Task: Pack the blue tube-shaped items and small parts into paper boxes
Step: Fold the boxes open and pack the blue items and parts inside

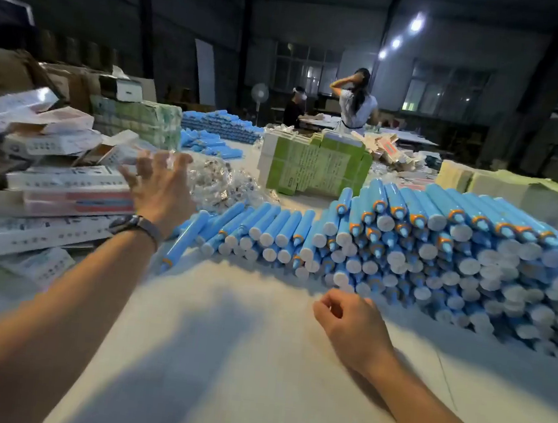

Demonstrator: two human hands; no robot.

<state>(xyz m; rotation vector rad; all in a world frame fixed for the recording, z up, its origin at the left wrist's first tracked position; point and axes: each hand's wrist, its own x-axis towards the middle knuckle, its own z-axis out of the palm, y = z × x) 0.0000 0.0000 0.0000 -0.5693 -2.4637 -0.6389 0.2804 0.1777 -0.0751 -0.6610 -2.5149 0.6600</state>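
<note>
From my remote seat I see the left hand (160, 185) raised above the bench (237, 362), its grip spread, fingers splayed and holding nothing, with a dark band around the wrist (136, 225). It hovers between the heap of filled paper boxes (66, 189) on the left and a pile of clear bags of small parts (219, 181) just beyond its fingertips; I cannot tell whether a fingertip touches either. The right hand (351, 325) rests low over the white surface, its grip loosely curled with nothing inside it, just in front of the big stack of blue tubes (439, 249). Those tubes lie on their sides in layered rows across the right half of the bench, white flat ends and orange-collared nozzles facing me. A lower row of the same tubes (269, 227) runs left toward the middle, and one single tube (187, 239) lies angled right beside the left forearm. More blue tubes (217, 125) are heaped farther back. Behind the bags stands a block of flat green-and-white cartons (313, 166), upright and bundled, and to its left sits a wrapped bundle of pale green packs (139, 121). Another pale stack (513, 194) sits at the far right. In the background two people (354, 102) work at another table, near a standing fan (259, 95).
</note>
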